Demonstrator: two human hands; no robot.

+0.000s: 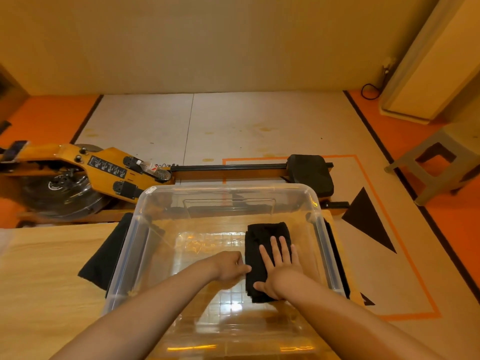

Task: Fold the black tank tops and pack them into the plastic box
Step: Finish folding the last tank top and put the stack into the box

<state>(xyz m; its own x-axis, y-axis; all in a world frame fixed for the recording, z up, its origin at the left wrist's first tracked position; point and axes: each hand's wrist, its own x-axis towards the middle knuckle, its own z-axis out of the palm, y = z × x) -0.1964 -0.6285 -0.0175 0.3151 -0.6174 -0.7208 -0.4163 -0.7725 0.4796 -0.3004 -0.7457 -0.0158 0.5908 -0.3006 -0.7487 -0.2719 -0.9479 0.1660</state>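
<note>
A clear plastic box point(145, 201) stands on the wooden table in front of me. Inside it, on the right side of the floor, lies a folded black tank top point(262, 235). My right hand point(279, 266) lies flat on top of it with fingers straight and spread. My left hand point(231, 266) is at the fold's left edge, fingers curled, with fingertips at the cloth. More black fabric point(104, 255) lies on the table under the box's left side, and a dark strip point(336, 255) shows along the box's right wall.
The wooden table point(46, 281) stretches to the left. Beyond it on the floor sits a wooden rowing machine point(104, 172) with a black seat point(310, 175). A grey plastic stool point(436, 162) stands at the right.
</note>
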